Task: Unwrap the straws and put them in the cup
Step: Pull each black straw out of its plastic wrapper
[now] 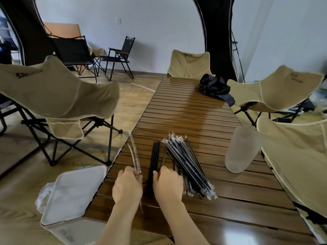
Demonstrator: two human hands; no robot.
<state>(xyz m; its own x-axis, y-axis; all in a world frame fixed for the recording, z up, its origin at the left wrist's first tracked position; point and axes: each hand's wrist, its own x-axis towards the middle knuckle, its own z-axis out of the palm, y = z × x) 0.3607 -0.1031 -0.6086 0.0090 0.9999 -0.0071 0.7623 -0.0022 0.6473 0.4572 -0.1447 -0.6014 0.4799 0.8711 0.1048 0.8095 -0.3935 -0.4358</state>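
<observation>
On the slatted wooden table (194,110) lies a pile of black straws in clear wrappers (187,163). Left of the pile, a few bare black straws (155,156) lie side by side. My left hand (128,185) grips empty clear wrappers (134,154) that stick up and away from it. My right hand (167,183) rests at the near ends of the straws, fingers curled down onto them; what it holds is hidden. A frosted plastic cup (242,149) stands near the table's right edge.
A white lidded bin (70,193) sits on the floor left of the table's near corner. Beige folding chairs (58,96) surround the table. A black bag (214,87) lies at the far right of the table.
</observation>
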